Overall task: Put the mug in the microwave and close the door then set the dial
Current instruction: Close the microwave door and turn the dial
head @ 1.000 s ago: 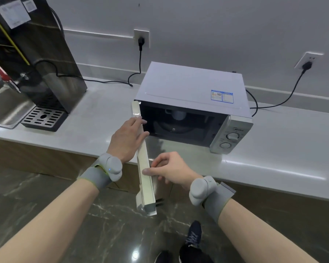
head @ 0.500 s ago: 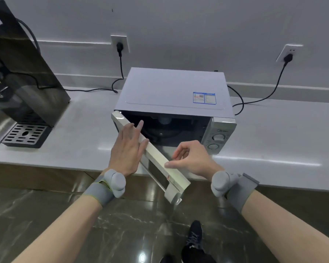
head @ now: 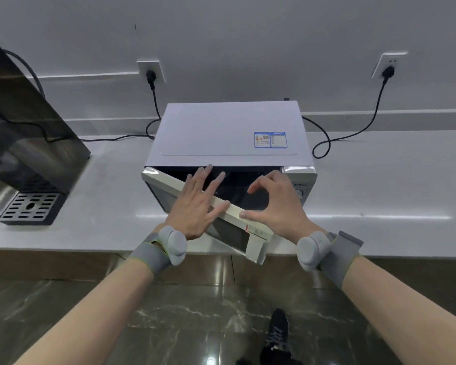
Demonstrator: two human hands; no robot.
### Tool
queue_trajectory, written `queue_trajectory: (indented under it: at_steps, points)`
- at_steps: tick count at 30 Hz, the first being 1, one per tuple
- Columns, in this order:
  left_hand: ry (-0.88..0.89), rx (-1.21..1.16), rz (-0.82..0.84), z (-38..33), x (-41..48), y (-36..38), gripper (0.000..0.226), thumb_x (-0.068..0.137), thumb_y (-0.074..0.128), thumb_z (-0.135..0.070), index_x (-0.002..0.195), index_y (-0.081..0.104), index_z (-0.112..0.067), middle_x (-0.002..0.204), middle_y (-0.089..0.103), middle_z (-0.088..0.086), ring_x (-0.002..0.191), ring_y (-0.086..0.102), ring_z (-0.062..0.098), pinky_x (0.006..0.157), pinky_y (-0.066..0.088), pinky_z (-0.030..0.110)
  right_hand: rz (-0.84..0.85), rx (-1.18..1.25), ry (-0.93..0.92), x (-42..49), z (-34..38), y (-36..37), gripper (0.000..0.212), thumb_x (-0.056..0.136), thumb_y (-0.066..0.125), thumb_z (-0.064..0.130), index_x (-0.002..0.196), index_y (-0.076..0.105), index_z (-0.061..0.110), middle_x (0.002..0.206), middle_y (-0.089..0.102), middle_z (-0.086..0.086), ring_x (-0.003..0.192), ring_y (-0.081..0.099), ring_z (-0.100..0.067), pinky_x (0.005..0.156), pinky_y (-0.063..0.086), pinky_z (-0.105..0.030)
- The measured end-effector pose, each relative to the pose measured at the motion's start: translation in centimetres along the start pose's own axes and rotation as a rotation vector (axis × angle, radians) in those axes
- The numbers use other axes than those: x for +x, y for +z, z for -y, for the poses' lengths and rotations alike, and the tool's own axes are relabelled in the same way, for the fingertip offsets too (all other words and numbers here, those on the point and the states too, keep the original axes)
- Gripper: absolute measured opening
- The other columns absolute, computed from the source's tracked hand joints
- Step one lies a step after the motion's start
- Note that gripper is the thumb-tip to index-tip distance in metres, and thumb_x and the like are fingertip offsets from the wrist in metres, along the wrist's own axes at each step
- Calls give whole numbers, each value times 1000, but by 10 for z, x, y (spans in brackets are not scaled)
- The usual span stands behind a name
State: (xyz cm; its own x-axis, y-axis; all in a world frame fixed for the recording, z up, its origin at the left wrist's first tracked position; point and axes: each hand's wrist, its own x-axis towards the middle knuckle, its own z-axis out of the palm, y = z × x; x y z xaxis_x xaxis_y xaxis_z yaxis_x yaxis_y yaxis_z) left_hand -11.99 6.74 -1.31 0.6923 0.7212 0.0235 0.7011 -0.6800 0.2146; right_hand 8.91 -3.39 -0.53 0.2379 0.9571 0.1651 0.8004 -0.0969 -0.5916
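Observation:
A white microwave (head: 229, 133) stands on the grey counter (head: 379, 180), plugged in behind. Its door (head: 256, 242) hangs partly ajar, hinged at the left, angled out toward me. My left hand (head: 198, 206) lies flat with spread fingers against the door's outer face and top edge. My right hand (head: 277, 204) touches the door's top edge with its thumb, the fingers curled above it in front of the dark cavity. The mug is hidden inside. The control panel (head: 303, 185) shows at the right, with the dials mostly covered by my right hand.
A black water dispenser (head: 24, 133) with a drip grate (head: 29, 206) stands at the left of the counter. Two black cords (head: 353, 133) run from wall sockets to the counter. Below the counter edge is a dark marble floor and my shoe (head: 277, 330).
The door has swung from wide open toward the microwave's front, now only partly ajar. Both hands followed it inward, and my view has shifted so the microwave sits centred.

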Motion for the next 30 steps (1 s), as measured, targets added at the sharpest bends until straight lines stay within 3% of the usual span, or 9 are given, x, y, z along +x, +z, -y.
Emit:
queue_trajectory:
  at_steps: [4, 9, 12, 24, 30]
  points:
    - [1, 51, 20, -5, 22, -1, 80, 100, 32, -65, 163, 2, -26, 172, -5, 2, 160, -8, 22, 131, -1, 46, -121, -146, -109, 4, -8, -13, 71, 61, 86, 56, 123, 59, 33, 131, 43, 7, 126, 41, -15, 97, 48, -29]
    - [-29, 87, 23, -10, 39, 3, 79, 101, 27, -63, 163, 2, -20, 172, -3, 5, 160, -7, 24, 131, 1, 46, -69, -181, -77, 4, -28, -24, 96, 60, 81, 69, 142, 50, 29, 151, 37, 1, 147, 31, -23, 118, 36, -40]
    - [-46, 82, 30, -15, 49, 8, 75, 103, 24, -59, 163, 3, -18, 172, -2, 5, 160, -6, 24, 130, 0, 45, -48, -202, -27, 3, -43, -27, 101, 64, 82, 66, 149, 45, 25, 155, 35, -1, 154, 23, -27, 124, 32, -46]
    - [-16, 65, 40, 1, 63, -3, 70, 102, 32, -58, 159, 16, -20, 168, 13, 4, 159, 7, 23, 130, 5, 46, -64, -182, 54, 25, -55, -30, 102, 72, 82, 61, 154, 42, 15, 161, 38, -4, 156, 26, -26, 126, 30, -48]
    - [5, 64, -17, 8, 72, 1, 62, 101, 37, -53, 153, 27, -22, 156, 26, 7, 145, 26, 29, 126, 20, 44, -73, -199, 83, 33, -58, -28, 91, 74, 83, 57, 149, 50, 17, 156, 45, -1, 148, 40, -24, 118, 39, -44]
